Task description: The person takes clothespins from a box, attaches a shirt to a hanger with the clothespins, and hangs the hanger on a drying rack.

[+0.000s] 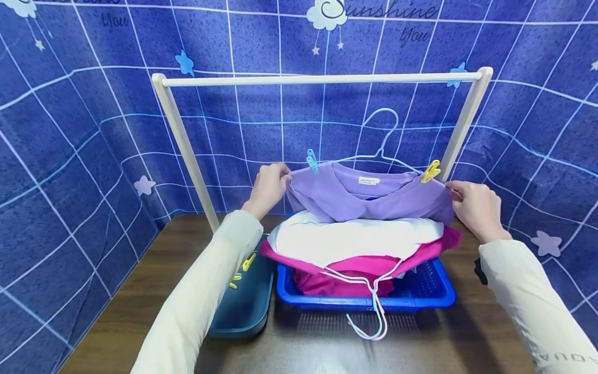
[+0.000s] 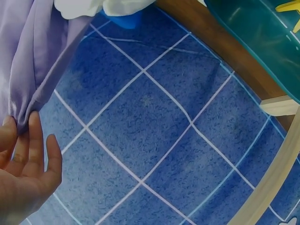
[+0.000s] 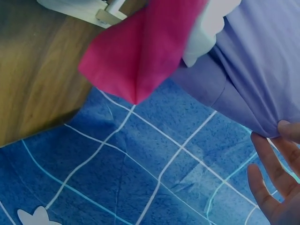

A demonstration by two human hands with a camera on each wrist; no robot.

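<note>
A purple shirt (image 1: 374, 200) with a white neck label hangs on a pale blue hanger (image 1: 382, 150). A blue clothespin (image 1: 312, 162) sits at its left shoulder and a yellow clothespin (image 1: 431, 171) at its right. My left hand (image 1: 270, 188) pinches the left sleeve end between thumb and fingers, as the left wrist view also shows. On the other side my right hand (image 1: 477, 209) pinches the right sleeve end. Just below the shirt lie a white garment (image 1: 355, 241) and a magenta garment (image 1: 422, 254), with white hangers (image 1: 374, 298) poking toward me.
Under the clothes stands a blue basket (image 1: 364, 304) on the wooden table (image 1: 322, 348). Left of it, a dark teal tray (image 1: 247, 311) holds yellow clothespins (image 1: 248, 262). A wooden rack with a white rail (image 1: 322, 79) rises behind, before a blue grid-patterned cloth (image 1: 252, 135).
</note>
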